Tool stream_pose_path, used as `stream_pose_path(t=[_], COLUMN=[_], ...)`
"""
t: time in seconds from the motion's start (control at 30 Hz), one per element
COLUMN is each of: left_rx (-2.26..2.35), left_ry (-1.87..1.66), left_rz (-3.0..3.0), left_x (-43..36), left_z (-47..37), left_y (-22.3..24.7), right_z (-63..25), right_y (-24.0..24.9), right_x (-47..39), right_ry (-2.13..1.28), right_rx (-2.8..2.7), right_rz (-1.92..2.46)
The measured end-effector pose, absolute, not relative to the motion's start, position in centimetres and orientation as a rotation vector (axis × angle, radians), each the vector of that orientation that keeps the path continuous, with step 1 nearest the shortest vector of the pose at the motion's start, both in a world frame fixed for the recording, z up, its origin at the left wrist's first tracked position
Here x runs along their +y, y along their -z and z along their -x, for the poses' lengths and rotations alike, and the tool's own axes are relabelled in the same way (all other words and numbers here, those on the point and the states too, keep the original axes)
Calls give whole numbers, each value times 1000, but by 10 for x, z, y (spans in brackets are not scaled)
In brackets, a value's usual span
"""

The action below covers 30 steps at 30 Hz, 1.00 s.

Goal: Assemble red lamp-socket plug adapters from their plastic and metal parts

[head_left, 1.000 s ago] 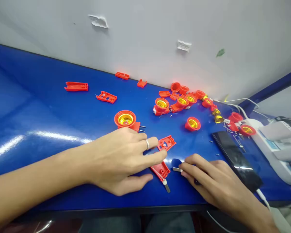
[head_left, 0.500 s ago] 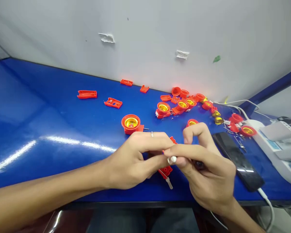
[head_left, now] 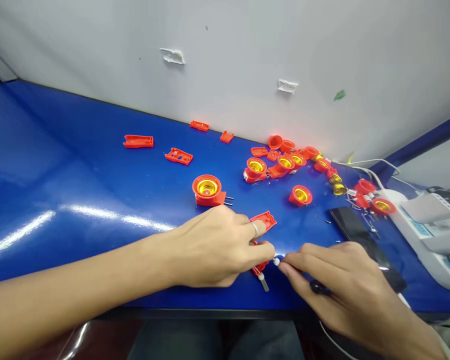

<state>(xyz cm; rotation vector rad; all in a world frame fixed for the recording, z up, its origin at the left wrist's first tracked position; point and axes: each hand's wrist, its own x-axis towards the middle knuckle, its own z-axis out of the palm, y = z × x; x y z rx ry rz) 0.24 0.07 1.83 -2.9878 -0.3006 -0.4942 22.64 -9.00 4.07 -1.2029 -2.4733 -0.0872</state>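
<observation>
My left hand is closed over a red plastic casing near the table's front edge, its fingers resting on the part. A metal prong with a white collar sticks out below that casing, and another red piece lies just above. My right hand pinches a small white-tipped piece between thumb and index finger, right of the casing. A dark tool handle shows within the right hand. Behind my left hand sits a red socket with a gold threaded inside and two pins.
Red shells lie at the back left. Several red and gold sockets cluster at the back right, with a lone socket nearer. A black phone and a white power strip are at the right.
My hands have come apart and lowered; the left has moved onto the red casing. The right has shifted right and down with the white-tipped piece, uncovering the lone socket.
</observation>
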Motion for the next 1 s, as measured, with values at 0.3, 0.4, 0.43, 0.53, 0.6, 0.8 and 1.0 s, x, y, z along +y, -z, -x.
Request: stream_pose_path(t=[0.3,0.4,0.43,0.53,0.6,0.8,1.0], left_rx=[-425,-426,-414,-385,-366,-293,-106], left_ry=[701,623,590,607,651,450,299], left_rz=[3109,3154,3164,3156,3108,3057,3086], left_x=[15,19,19,17,15,10,11], left_z=[9,14,14,11,7,-4,-10], left_y=[-13,-11,-10,-10,-11,-17,-29], right_z=[-221,-219,-220,-225,-230,-238,-238], right_y=[-20,-16,-15,-12,-11,-7,3], right_x=[-100,-99,-99,-99,-100,-103,-100], right_ry=[-209,-167,-165,-182,-203,-232,-152], right_rx=[-2352,-2350,-2354,-2366,-2377,-2352,-2324], right_rz=[1359,1351,1357,1357,1355,1357,1298])
